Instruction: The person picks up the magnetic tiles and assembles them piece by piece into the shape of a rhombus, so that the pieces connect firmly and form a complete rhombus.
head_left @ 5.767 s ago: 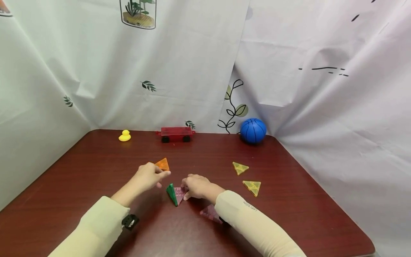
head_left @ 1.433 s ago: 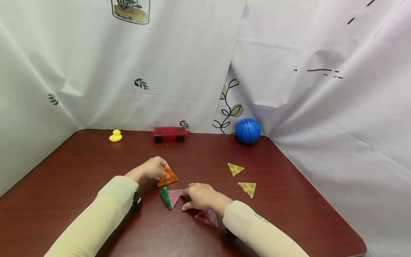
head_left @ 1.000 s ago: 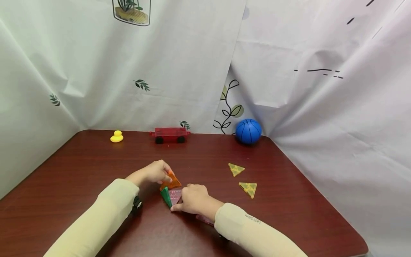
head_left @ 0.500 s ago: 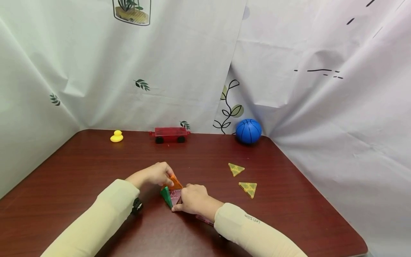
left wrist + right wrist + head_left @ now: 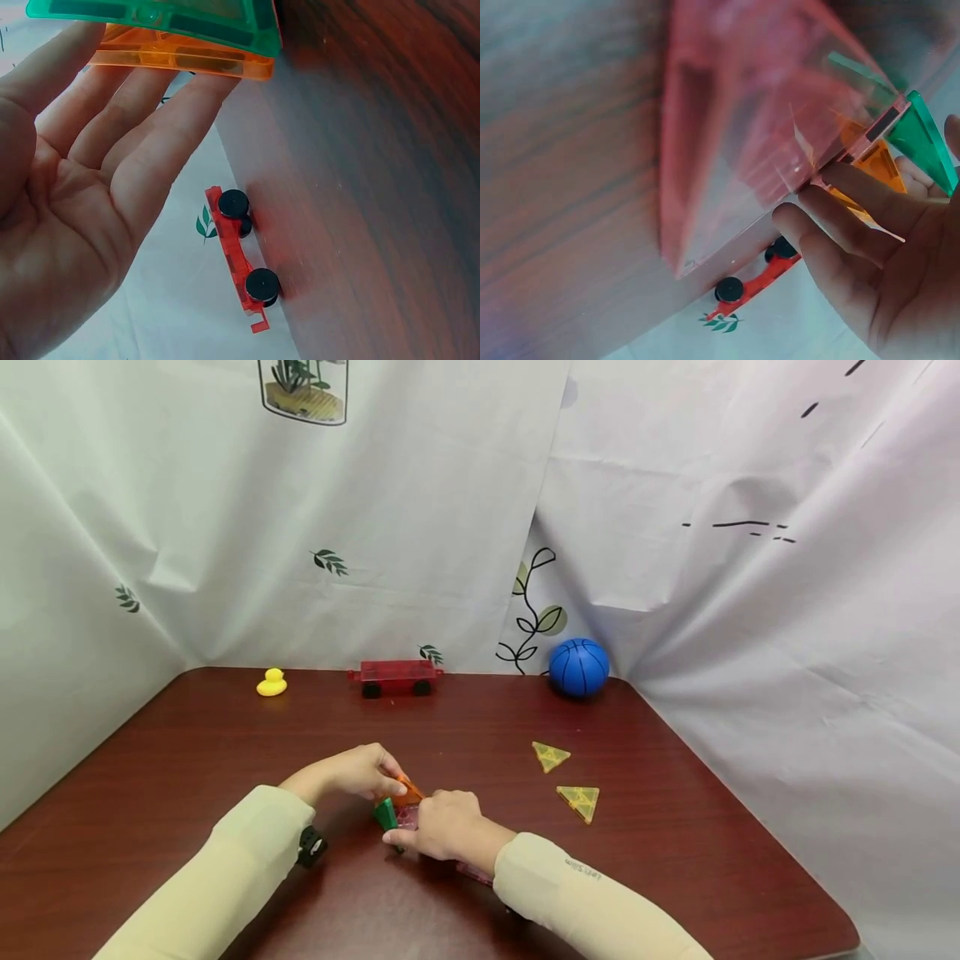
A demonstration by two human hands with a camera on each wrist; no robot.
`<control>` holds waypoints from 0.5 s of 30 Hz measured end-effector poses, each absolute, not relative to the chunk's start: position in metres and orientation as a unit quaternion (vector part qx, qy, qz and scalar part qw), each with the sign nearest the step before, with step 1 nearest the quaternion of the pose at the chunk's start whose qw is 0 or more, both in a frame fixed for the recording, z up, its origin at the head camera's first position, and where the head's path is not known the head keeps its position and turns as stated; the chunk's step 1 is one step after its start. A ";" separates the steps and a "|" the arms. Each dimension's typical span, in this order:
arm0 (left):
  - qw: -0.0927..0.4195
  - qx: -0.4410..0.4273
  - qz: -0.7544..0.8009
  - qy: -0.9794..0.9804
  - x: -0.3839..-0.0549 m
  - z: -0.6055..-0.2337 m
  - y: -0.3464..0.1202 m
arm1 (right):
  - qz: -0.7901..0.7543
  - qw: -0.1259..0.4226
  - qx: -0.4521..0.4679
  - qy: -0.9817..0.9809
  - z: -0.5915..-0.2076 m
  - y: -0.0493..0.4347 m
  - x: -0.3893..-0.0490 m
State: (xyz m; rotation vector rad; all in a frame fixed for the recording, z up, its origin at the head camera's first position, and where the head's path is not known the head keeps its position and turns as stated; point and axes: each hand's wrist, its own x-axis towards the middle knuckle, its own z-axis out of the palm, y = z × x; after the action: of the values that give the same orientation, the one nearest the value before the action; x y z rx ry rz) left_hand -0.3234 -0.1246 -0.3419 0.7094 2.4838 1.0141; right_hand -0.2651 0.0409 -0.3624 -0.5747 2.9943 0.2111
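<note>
My left hand (image 5: 363, 771) pinches an orange triangular magnetic tile (image 5: 408, 792), tilted up at the back of a green triangular tile (image 5: 386, 814) and a pink tile (image 5: 408, 817). In the left wrist view the orange tile (image 5: 187, 60) lies between thumb and fingers, close under the green tile (image 5: 157, 19). My right hand (image 5: 450, 822) curls round the pink and green tiles from the right, its thumb at the green tile's near end; it partly hides the pink one. Another pink triangular tile (image 5: 742, 142) sits under the right wrist, large and blurred in the right wrist view.
Two yellow triangular tiles (image 5: 579, 802) lie to the right on the dark red table (image 5: 675, 860). Along the back edge stand a yellow duck (image 5: 272, 682), a red wheeled car base (image 5: 397, 675) and a blue ball (image 5: 579, 667). White printed cloth hangs behind.
My left hand has brought the orange tile down and right against the green and pink tiles. The right hand has moved left onto them, its thumb now reaching the green tile.
</note>
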 end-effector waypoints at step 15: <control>0.196 0.262 0.388 0.862 -0.322 -0.346 -0.132 | -0.016 0.047 -0.185 0.982 -0.360 0.045 -0.278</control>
State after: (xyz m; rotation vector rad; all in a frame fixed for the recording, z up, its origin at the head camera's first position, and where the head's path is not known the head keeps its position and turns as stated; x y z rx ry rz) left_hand -0.3216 -0.1322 -0.3462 0.7340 2.4136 1.0856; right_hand -0.2776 0.0446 -0.3597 -0.5635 2.9948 -0.0486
